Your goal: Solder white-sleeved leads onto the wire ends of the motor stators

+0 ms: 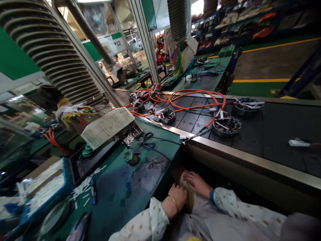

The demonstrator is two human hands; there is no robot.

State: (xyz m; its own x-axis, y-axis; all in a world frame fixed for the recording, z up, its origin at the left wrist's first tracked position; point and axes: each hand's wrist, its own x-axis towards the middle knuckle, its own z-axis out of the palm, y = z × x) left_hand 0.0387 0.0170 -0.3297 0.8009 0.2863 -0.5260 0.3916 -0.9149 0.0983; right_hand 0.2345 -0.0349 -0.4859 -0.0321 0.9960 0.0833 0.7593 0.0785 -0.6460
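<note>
"Looking for trouble, what did you pick out?"

"The thin black lead with a bare metal tip [184, 143]. It met the silver metal rail [215, 144] beside the dark, flat-plated conveyor [281, 134]. Had the plates moved, I judged it could have snagged and tugged the round grey stator with red and teal windings [227, 134]."

"And the scissors with dark blue loops [149, 145]?"

"They lay near a slim black cable [163, 139] on the green bench [112, 197]. A careless pull on that cable might have dragged them along."

"Where were the hands?"

"Close together, low beyond the bench's edge, around a blurred tan thing [191, 197]. The left hand [177, 196] was beside it, fingers bent; the right hand [197, 182] lay at its upper end. I couldn't tell whether either one was clamped on it or merely resting."

"What about containers?"

"The open blue plastic bin [68, 177] held heaps of short white tubes [52, 189], with brown cardboard [45, 182] between them. The shallow black tray [96, 160] had a coil of green wire [87, 151] in it. More white tubes were scattered loose outside the bin, where a sleeve could have swept them off. The small round green pot [131, 159] was too blurred for me to read its contents."
</note>
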